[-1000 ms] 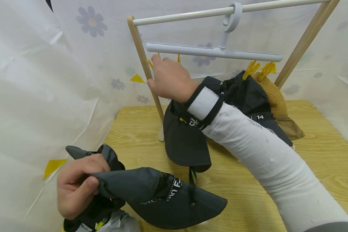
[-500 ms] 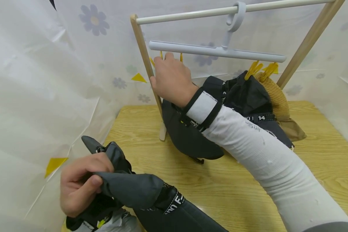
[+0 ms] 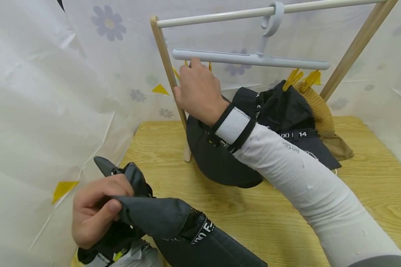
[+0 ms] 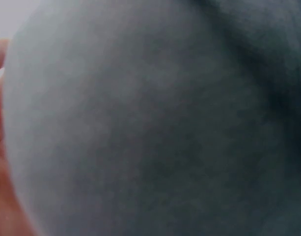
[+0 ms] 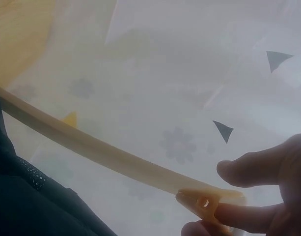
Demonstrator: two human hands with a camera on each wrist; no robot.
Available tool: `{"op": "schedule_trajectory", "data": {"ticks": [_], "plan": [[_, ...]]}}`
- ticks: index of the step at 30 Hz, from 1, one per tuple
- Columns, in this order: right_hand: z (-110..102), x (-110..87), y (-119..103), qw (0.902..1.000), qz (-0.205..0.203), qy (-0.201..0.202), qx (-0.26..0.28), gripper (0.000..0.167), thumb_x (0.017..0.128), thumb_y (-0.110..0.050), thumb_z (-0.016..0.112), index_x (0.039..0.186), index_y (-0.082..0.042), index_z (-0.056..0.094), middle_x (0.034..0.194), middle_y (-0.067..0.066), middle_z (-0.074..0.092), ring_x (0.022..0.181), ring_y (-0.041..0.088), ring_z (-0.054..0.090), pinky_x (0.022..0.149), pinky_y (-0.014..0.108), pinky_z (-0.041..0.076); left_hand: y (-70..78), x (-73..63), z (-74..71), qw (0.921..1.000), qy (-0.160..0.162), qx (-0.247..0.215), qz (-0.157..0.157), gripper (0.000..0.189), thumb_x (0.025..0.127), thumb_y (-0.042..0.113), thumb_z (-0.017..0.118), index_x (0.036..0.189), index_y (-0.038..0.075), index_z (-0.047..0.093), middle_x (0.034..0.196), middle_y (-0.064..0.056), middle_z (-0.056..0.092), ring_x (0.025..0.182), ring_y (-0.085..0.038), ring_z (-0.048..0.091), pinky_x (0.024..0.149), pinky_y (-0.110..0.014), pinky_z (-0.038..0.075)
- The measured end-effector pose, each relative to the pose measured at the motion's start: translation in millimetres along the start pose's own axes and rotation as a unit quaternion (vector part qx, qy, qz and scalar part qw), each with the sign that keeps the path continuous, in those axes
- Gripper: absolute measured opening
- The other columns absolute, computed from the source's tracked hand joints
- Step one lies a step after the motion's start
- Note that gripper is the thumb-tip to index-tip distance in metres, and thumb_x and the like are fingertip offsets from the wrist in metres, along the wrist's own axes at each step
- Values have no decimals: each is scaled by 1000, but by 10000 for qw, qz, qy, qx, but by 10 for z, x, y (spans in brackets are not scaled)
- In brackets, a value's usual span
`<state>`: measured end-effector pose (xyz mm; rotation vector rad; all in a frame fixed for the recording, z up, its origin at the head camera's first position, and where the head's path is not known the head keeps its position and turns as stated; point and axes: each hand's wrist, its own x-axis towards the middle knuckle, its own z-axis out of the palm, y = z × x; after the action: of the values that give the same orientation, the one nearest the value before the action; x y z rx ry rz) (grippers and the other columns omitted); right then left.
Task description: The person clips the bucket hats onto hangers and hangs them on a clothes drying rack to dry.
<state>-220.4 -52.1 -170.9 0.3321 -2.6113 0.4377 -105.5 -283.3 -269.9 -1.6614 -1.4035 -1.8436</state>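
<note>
My left hand (image 3: 95,211) pinches the edge of a dark grey cap (image 3: 160,217) between thumb and fingers at the lower left. In the left wrist view its grey cloth fills nearly everything, blurred. My right hand (image 3: 200,89) is raised under the left end of a pale hanger (image 3: 217,56). In the right wrist view, its fingers touch a yellow clothespin (image 5: 199,202), while the thumb (image 5: 253,169) stands apart from it. Below the right wrist hangs a dark cap brim (image 3: 220,167); the forearm covers part of it.
The hanger hooks over a white rail (image 3: 217,16) between wooden posts. At its right end, yellow clothespins (image 3: 292,79) hold a dark cap (image 3: 295,107) and a tan knitted hat (image 3: 315,107). A wooden table (image 3: 371,167) lies below, with a flowered sheet (image 3: 127,66) behind.
The hanging dark brim has swung a little and settled. The held cap's brim now dips toward the bottom edge of the head view. Both hands have shifted only slightly.
</note>
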Motion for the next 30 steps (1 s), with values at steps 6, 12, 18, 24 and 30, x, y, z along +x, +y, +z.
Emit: {"op": "schedule_trajectory", "data": {"ticks": [6, 12, 18, 24, 30], "plan": [[38, -16, 33, 9996, -124, 230, 121, 23, 101, -17, 52, 106, 0, 67, 113, 17, 61, 86, 26, 55, 66, 37, 49, -9, 7, 3, 10000, -46, 60, -57, 11, 96, -4, 54, 89, -11, 58, 81, -11, 56, 70, -18, 50, 60, -27, 36], [118, -44, 54, 9974, -52, 483, 538, 27, 101, -22, 56, 112, -2, 69, 115, 15, 63, 89, 26, 58, 69, 37, 48, -19, 9, -1, 9998, -86, 126, -124, 11, 96, -4, 53, 89, -10, 58, 81, -11, 56, 70, -18, 50, 60, -27, 36], [181, -75, 58, 9942, 67, 743, 779, 28, 99, -28, 61, 112, -5, 71, 112, 13, 65, 92, 26, 60, 75, 37, 49, -71, 0, -10, 9984, -208, 337, -398, 10, 97, -4, 52, 90, -7, 59, 81, -9, 55, 70, -17, 51, 61, -28, 39], [182, -76, 70, 9915, 81, 911, 926, 26, 98, -29, 64, 109, -8, 75, 104, 11, 68, 90, 25, 61, 71, 36, 47, -244, 88, -44, 9955, -353, 451, -755, 9, 98, -1, 54, 92, -2, 61, 78, -6, 53, 70, -16, 51, 63, -32, 41], [192, -69, 97, 9866, 110, 1009, 1275, 21, 97, -23, 65, 106, -8, 76, 100, 10, 73, 84, 25, 64, 69, 37, 48, -385, 332, -109, 9889, -851, 477, -1118, 10, 100, 6, 55, 98, 1, 63, 80, -4, 53, 70, -14, 50, 64, -32, 42]]}}
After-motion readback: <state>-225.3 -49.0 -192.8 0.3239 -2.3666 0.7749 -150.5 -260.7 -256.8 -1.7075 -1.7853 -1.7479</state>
